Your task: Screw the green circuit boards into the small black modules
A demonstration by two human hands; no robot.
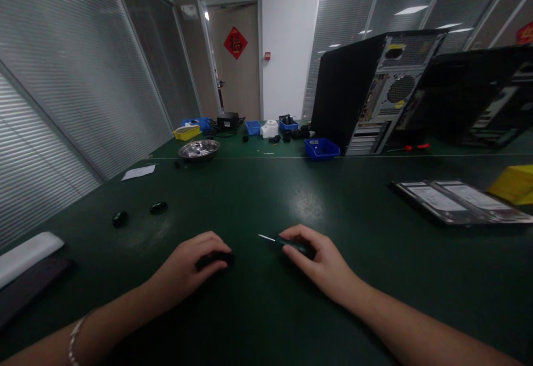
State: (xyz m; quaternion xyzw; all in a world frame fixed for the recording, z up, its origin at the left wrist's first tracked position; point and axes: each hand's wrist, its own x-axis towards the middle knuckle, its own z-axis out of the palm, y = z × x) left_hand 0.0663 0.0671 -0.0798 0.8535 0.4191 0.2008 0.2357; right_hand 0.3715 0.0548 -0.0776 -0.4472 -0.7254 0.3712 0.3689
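Note:
My left hand (199,263) curls around a small black object (216,258) on the green tabletop (258,310); its kind is hard to make out, since the fingers and palm cover much of it. A screwdriver (287,241) with a dark handle and thin metal shaft lies in my right hand (318,252), gripped between thumb and fingers. Its tip points left, toward the black object, with a gap between them. Further left on the table rest two small dark rounded pieces (158,207), which stand apart from each other.
Two hard drives (458,202) lie side by side at right, near a yellow bin (514,184). Behind stand a computer tower (353,88) and a blue tray (321,149). A metal dish (199,150) sits at the back left. A white object (31,255) lies at the left edge.

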